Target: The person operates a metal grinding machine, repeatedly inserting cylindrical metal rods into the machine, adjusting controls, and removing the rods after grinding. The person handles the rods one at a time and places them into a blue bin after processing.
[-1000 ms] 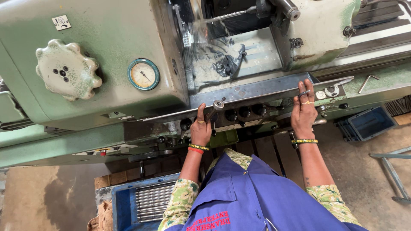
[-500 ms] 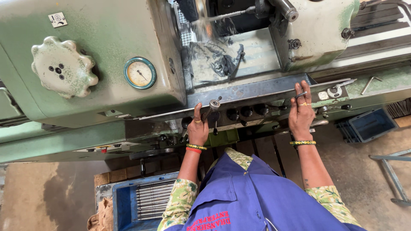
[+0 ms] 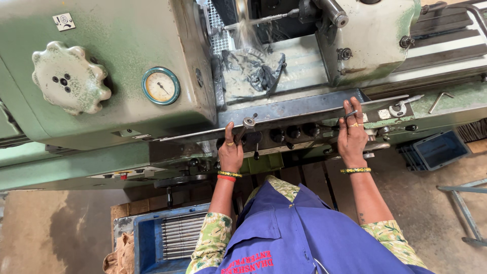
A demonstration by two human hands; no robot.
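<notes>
The left hand (image 3: 231,152) is closed around a dark lever (image 3: 242,131) with a round metal knob at its tip, on the front of the big green machine (image 3: 101,122) just left of a row of black knobs (image 3: 286,133). The right hand (image 3: 351,134) lies open and flat, fingers spread along the long metal rail (image 3: 304,109) at the machine's front edge — it grips nothing. Coolant pours onto a workpiece (image 3: 253,20) in the wet bay behind the rail.

To work the lever well, I judge a slow, steady pull is best, wrist in line with the forearm, eyes on the wet zone — and the flat hand should stay on the rail, clear of the spray and the spinning part.

Signs and containers: a small square white sticker (image 3: 63,21) sits at the upper left of the casing, above a lobed pale handwheel (image 3: 68,77); a round teal-rimmed gauge (image 3: 161,86) is to its right. A thin label plate with a red button (image 3: 122,175) lies low on the body. A blue crate of steel rods (image 3: 175,236) stands on the floor at lower left, another blue bin (image 3: 439,149) at right.
</notes>
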